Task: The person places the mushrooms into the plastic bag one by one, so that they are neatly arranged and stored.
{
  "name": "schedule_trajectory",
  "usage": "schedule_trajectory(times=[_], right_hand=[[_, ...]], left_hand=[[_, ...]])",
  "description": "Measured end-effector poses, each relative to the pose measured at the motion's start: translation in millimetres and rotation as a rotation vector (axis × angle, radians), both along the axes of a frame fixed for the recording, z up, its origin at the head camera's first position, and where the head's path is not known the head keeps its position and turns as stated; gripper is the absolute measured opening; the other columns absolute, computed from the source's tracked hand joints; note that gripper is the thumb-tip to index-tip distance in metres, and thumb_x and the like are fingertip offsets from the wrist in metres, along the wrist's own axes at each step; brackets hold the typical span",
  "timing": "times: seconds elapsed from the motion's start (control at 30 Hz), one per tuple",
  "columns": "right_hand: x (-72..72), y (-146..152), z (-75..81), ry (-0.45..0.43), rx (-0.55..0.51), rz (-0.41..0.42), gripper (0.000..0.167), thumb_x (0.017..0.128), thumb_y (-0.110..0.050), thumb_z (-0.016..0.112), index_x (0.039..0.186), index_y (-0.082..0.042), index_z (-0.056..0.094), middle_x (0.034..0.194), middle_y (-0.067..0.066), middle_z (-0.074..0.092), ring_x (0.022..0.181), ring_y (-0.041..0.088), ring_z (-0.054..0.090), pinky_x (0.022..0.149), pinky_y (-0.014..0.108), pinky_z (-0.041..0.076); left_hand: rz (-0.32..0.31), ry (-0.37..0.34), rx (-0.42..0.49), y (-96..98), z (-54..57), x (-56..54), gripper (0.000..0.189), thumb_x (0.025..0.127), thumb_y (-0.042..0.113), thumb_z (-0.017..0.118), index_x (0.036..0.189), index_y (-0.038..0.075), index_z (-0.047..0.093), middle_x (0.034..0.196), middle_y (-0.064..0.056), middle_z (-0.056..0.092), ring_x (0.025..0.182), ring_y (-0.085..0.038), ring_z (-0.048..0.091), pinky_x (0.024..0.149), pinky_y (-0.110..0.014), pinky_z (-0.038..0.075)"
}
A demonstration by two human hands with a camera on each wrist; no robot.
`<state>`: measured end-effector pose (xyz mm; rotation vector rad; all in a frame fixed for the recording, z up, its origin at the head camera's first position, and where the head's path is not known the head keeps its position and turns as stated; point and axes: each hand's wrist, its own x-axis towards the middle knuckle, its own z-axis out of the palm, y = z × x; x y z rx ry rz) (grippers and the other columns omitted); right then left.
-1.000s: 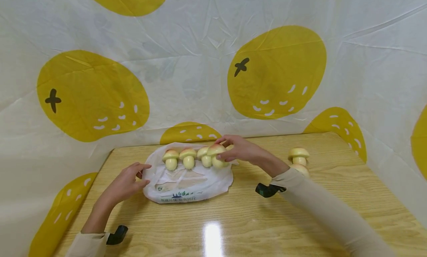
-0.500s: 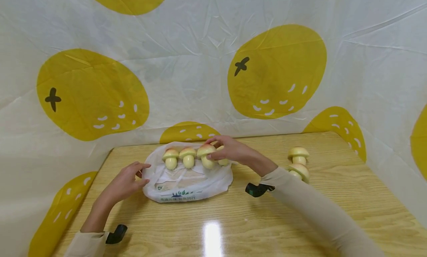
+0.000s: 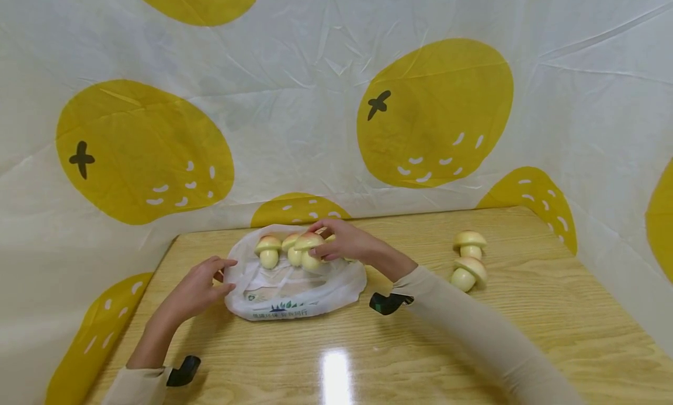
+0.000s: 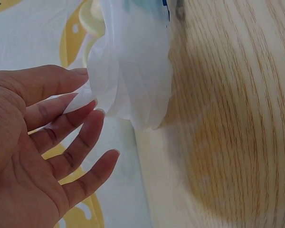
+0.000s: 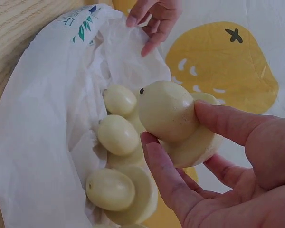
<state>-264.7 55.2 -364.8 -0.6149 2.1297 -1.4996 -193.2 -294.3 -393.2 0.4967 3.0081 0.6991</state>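
Note:
A white plastic bag (image 3: 294,288) with green and blue print lies mouth open at the left of the table. Toy mushrooms (image 3: 269,253) with reddish caps and pale stems are in a row on its white plastic. My right hand (image 3: 342,241) holds another mushroom (image 5: 166,111) by thumb and fingers, just above the row and hiding part of it. Below it in the right wrist view are several stems (image 5: 110,189). At the bag's left rim, my left hand (image 4: 47,137) has the thin plastic between thumb and bent fingers; the last two fingers are spread apart.
Two more mushrooms (image 3: 470,244) lie close together on the right part of the wooden table (image 3: 410,358). A white cloth (image 3: 294,124) with yellow fruit shapes hangs behind the table and at its sides. Black wrist mounts (image 3: 183,370) stick out from both sleeves.
My right hand has moved left along the row with its mushroom, from the rightmost mushroom to beside the second from left. My left hand stays at the bag's rim.

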Motion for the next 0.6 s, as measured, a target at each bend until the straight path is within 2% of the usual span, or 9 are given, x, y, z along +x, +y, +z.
schedule_trajectory(times=[0.2, 0.33, 0.53, 0.6], right_hand=[[-0.1, -16.2, -8.4, -0.013, -0.022, 0.014, 0.048, 0.090, -0.009, 0.077, 0.132, -0.002, 0.058, 0.120, 0.019, 0.058, 0.089, 0.018, 0.067, 0.083, 0.036, 0.059], [0.3, -25.2, -12.4, -0.005, -0.051, 0.033, 0.046, 0.088, -0.004, 0.078, 0.130, -0.001, 0.060, 0.121, 0.018, 0.059, 0.090, 0.018, 0.065, 0.084, 0.039, 0.059], [0.7, -38.7, -16.7, 0.001, -0.060, 0.049, 0.047, 0.088, -0.004, 0.078, 0.131, -0.005, 0.061, 0.131, 0.014, 0.057, 0.096, 0.017, 0.063, 0.085, 0.040, 0.059], [1.4, -43.6, -17.7, -0.007, -0.065, 0.054, 0.046, 0.089, -0.005, 0.077, 0.131, -0.004, 0.060, 0.129, 0.014, 0.058, 0.094, 0.017, 0.064, 0.085, 0.040, 0.059]], left_hand=[[-0.002, 0.002, 0.003, 0.1, 0.7, 0.3, 0.044, 0.090, 0.010, 0.075, 0.129, -0.005, 0.064, 0.109, -0.010, 0.064, 0.094, -0.023, 0.063, 0.077, -0.038, 0.055], [-0.002, 0.006, 0.007, -0.4, 0.4, 0.0, 0.044, 0.090, 0.011, 0.075, 0.130, -0.004, 0.064, 0.110, -0.009, 0.064, 0.094, -0.023, 0.064, 0.077, -0.037, 0.054], [0.000, 0.005, 0.011, -1.0, -0.2, 0.0, 0.044, 0.090, 0.011, 0.075, 0.130, -0.004, 0.064, 0.110, -0.009, 0.064, 0.094, -0.023, 0.064, 0.076, -0.037, 0.054], [0.001, 0.006, 0.011, -1.0, 0.0, 0.3, 0.044, 0.089, 0.010, 0.075, 0.130, -0.004, 0.064, 0.109, -0.008, 0.064, 0.094, -0.023, 0.064, 0.076, -0.037, 0.054]])
